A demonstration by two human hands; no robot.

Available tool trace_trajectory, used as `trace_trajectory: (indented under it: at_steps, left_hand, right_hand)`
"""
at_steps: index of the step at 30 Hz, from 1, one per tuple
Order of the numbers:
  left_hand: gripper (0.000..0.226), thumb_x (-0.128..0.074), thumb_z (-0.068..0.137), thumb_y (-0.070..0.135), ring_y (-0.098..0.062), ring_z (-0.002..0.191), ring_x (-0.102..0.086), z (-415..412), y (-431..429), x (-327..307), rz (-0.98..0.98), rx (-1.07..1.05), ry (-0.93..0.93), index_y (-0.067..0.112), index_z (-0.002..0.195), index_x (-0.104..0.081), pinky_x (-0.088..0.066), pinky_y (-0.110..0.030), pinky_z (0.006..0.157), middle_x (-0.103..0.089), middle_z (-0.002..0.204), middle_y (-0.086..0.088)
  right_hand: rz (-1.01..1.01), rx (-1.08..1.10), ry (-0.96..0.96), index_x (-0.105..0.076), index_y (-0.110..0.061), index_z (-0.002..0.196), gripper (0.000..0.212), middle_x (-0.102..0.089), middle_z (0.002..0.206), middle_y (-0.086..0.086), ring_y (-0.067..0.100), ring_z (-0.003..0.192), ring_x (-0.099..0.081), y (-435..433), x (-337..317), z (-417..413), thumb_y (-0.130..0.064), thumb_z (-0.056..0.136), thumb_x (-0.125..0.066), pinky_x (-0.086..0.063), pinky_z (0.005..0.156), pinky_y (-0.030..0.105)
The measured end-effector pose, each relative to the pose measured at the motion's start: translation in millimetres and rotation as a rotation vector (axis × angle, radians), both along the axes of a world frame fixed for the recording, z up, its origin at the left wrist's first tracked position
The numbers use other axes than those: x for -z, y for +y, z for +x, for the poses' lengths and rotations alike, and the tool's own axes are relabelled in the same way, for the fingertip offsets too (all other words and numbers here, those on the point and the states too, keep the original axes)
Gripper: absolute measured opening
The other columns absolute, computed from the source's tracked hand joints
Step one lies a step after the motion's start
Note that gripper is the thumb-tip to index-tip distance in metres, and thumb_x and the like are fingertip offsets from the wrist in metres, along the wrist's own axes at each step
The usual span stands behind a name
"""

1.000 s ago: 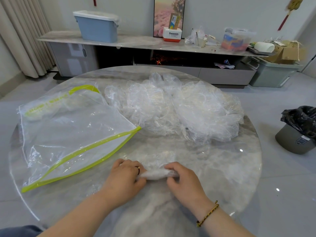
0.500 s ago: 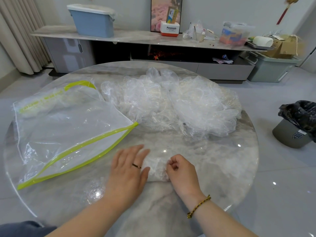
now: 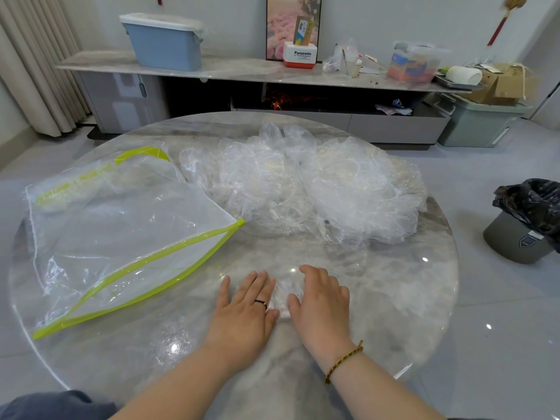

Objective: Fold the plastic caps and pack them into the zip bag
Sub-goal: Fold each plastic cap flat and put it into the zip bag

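On the near middle of the round table [image 3: 409,298], a small folded cap [image 3: 285,294] lies flat between two hands. Left hand [image 3: 245,310], wearing a ring, lies palm down with straight, spread fingers, its right edge touching the cap. Right hand [image 3: 321,301], a bracelet at its wrist, also lies palm down, fingers relaxed and resting on the cap's right side. Neither hand grasps anything.

To the left lies the zip bag [image 3: 121,231], clear with lime-green edging, flat on the table. Most of it looks hollow; something pale shows through at its far left corner, too blurred to name.

Beyond the hands, a loose pile of caps [image 3: 318,189] covers the far middle of the table, just beside the bag's right corner.

On the floor at the right stands a grey bin [image 3: 515,237] lined with a black bag [image 3: 533,201]. Far off, a shelf [image 3: 242,71] holds a blue tub [image 3: 165,47] and a clear tub [image 3: 413,63] with coloured contents.
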State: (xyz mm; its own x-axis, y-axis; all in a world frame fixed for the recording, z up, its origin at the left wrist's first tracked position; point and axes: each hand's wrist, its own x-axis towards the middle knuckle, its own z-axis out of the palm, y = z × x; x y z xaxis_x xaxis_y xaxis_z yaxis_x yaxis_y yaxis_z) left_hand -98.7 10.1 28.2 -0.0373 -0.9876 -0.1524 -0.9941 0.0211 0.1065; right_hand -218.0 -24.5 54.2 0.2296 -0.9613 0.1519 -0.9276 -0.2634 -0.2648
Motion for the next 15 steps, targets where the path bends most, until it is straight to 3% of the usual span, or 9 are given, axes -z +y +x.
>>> trace_trajectory:
  at_steps: [1,3,5,8,9,11,13,14,15]
  left_hand:
    - [0.124,0.049,0.040,0.062,-0.008,0.143,0.010,-1,1,-2,0.029,-0.004,0.031,0.022,0.149,0.004,0.019,-0.038,0.109,0.021,0.140,0.017]
    - [0.115,0.033,0.045,0.062,-0.007,0.142,0.009,0,0,-6,0.012,-0.010,0.077,0.024,0.149,0.002,0.008,-0.034,0.113,0.016,0.151,0.014]
    - [0.101,0.015,0.057,0.062,-0.005,0.142,-0.003,2,-1,-8,-0.059,-0.041,0.144,0.026,0.148,-0.006,-0.004,-0.025,0.112,-0.005,0.155,0.011]
    - [0.065,-0.031,0.091,0.056,-0.008,0.137,-0.019,7,-5,-16,-0.064,-0.111,0.310,0.027,0.147,-0.013,-0.015,-0.020,0.105,-0.027,0.148,0.012]
    - [0.063,-0.040,0.092,0.050,-0.009,0.135,-0.025,9,-7,-21,-0.051,-0.139,0.382,0.027,0.146,-0.017,-0.018,-0.020,0.104,-0.034,0.145,0.011]
    - [0.059,-0.047,0.092,0.043,-0.009,0.131,-0.036,13,-8,-26,-0.021,-0.201,0.514,0.024,0.144,-0.025,-0.023,-0.020,0.103,-0.044,0.138,0.008]
    - [0.042,-0.053,0.092,0.034,-0.002,0.115,-0.051,16,-8,-30,0.030,-0.262,0.697,0.019,0.130,-0.046,-0.034,-0.014,0.094,-0.057,0.116,0.014]
    - [0.019,-0.057,0.091,0.027,0.005,0.090,-0.059,18,-7,-31,0.050,-0.285,0.810,0.018,0.107,-0.058,-0.038,-0.008,0.077,-0.061,0.090,0.020]
    - [0.010,-0.059,0.090,0.021,0.008,0.059,-0.052,18,-5,-33,0.059,-0.297,0.939,0.019,0.080,-0.059,-0.036,-0.007,0.058,-0.055,0.061,0.023]
  right_hand:
    - [0.115,0.022,-0.003,-0.042,-0.019,0.129,0.044,-0.048,0.126,-0.003,0.017,0.117,-0.045,-2,2,-3,-0.035,0.089,-0.053,-0.031,0.096,0.031]
    - [0.204,0.047,0.014,-0.044,-0.021,0.122,0.034,-0.050,0.123,-0.005,0.018,0.117,-0.040,-7,4,-8,-0.039,0.093,-0.042,-0.026,0.094,0.029]
    - [0.218,0.047,0.007,-0.052,-0.022,0.112,0.025,-0.055,0.115,-0.006,0.018,0.114,-0.042,-12,4,-11,-0.036,0.094,-0.042,-0.026,0.089,0.028]
    - [0.311,0.029,-0.056,-0.057,-0.026,0.099,0.015,-0.053,0.110,-0.007,0.017,0.113,-0.039,-14,1,-9,-0.031,0.093,-0.044,-0.024,0.085,0.025]
    - [0.321,0.022,-0.127,-0.056,-0.027,0.090,0.009,-0.051,0.105,-0.008,0.015,0.110,-0.038,-14,-1,-9,-0.029,0.092,-0.047,-0.023,0.083,0.024]
    - [0.373,-0.037,-0.322,-0.047,-0.028,0.071,0.020,-0.047,0.091,-0.011,0.007,0.096,-0.040,-14,-5,-8,-0.023,0.090,-0.053,-0.026,0.079,0.019]
    - [0.510,-0.087,-0.600,-0.045,-0.024,0.066,0.028,-0.048,0.074,-0.009,-0.004,0.069,-0.045,-15,-11,-6,-0.011,0.087,-0.056,-0.036,0.066,0.010]
    - [0.554,-0.092,-0.724,-0.047,-0.022,0.066,0.027,-0.048,0.068,-0.008,-0.005,0.057,-0.046,-15,-15,-6,-0.007,0.086,-0.057,-0.036,0.058,0.007]
    - [0.565,-0.073,-0.835,-0.050,-0.020,0.069,0.024,-0.051,0.067,-0.006,-0.006,0.054,-0.048,-16,-16,-5,-0.005,0.086,-0.058,-0.037,0.057,0.007]
